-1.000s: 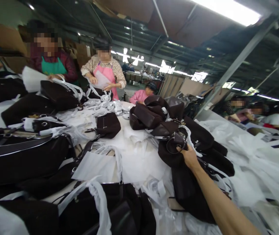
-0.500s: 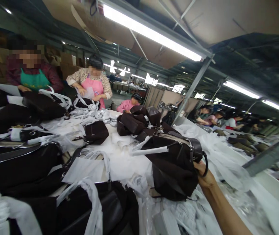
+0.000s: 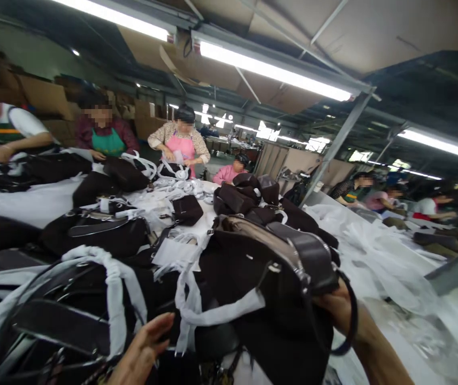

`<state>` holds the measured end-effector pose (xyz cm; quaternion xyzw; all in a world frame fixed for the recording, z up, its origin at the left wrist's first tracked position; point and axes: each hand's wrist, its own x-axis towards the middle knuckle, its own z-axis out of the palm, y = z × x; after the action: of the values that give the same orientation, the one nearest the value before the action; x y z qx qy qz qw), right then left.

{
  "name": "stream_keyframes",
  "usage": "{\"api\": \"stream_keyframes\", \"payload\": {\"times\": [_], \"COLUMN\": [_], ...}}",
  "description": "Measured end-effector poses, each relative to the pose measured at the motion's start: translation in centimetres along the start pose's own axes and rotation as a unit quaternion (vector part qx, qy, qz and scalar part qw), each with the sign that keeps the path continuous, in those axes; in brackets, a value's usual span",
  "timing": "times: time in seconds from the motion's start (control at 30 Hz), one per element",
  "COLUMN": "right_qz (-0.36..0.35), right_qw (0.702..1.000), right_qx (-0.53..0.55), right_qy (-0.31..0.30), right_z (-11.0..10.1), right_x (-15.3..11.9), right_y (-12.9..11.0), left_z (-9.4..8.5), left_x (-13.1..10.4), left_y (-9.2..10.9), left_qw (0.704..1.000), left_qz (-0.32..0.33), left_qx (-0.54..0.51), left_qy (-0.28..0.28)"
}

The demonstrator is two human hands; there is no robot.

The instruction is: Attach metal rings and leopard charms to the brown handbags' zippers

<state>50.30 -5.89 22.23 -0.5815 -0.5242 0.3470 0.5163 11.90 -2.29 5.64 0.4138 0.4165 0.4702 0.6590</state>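
A dark brown handbag (image 3: pixel 249 267) with a tan lining stands tilted toward me, its top partly unzipped. My right hand (image 3: pixel 339 307) grips the bag's right end, beneath a dark leather flap and inside a loop of its handle; some fingers are hidden behind the bag. A strap wrapped in white paper (image 3: pixel 229 315) hangs across the bag's front. At the bottom, my left hand (image 3: pixel 146 345) is raised with fingers apart and nothing in it, just left of the bag. Close beside it lies another dark bag (image 3: pixel 64 326) with white-wrapped handles.
More dark bags lie across the white table (image 3: pixel 208 214), with a pile (image 3: pixel 239 198) toward the back. Crumpled white wrapping (image 3: pixel 357 240) covers the right side. Several co-workers, one in a pink apron (image 3: pixel 181 149), work beyond. A slanted metal post (image 3: pixel 333 147) rises at right.
The handbag in my right hand has come closer and looks larger. My left hand has entered at the bottom. The view has turned left, showing another co-worker at far left.
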Motion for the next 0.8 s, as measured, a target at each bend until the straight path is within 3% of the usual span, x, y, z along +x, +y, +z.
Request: {"api": "stream_keyframes", "payload": {"times": [0.07,0.13,0.2,0.3,0.43,0.53,0.63,0.7,0.8], "right_qz": [-0.078,-0.16,-0.224,-0.324,-0.338,-0.295,-0.266,-0.243,-0.202], "right_qw": [0.983,0.921,0.846,0.755,0.69,0.67,0.671,0.681,0.723], "right_qx": [-0.122,-0.236,-0.31,-0.343,-0.34,-0.363,-0.377,-0.375,-0.338], "right_qy": [-0.116,-0.267,-0.372,-0.455,-0.542,-0.577,-0.58,-0.58,-0.568], "right_z": [4.4,9.4,14.5,21.8,28.6,30.9,31.4,31.2,30.0], "right_x": [-2.1,-4.3,-6.4,-9.8,-14.6,-16.7,-17.5,-17.6,-17.5], "right_y": [-2.7,-4.7,-5.1,-2.5,2.2,3.3,3.1,3.2,3.9], "left_z": [1.6,1.9,0.7,-2.8,-7.1,-8.2,-7.9,-7.6,-7.5], "left_x": [-0.4,-1.8,-4.0,-8.4,-13.5,-15.6,-16.2,-16.1,-15.9], "left_y": [1.3,2.5,3.3,3.1,1.4,0.8,0.8,0.7,-0.3], "left_qw": [0.997,0.989,0.989,0.99,0.979,0.968,0.95,0.932,0.9], "left_qz": [-0.001,-0.014,-0.032,-0.06,-0.057,-0.065,-0.051,-0.046,-0.051], "left_qx": [-0.082,-0.142,-0.143,-0.089,-0.112,-0.145,-0.203,-0.253,-0.302], "left_qy": [-0.009,-0.033,-0.006,0.093,0.162,0.194,0.233,0.256,0.309]}}
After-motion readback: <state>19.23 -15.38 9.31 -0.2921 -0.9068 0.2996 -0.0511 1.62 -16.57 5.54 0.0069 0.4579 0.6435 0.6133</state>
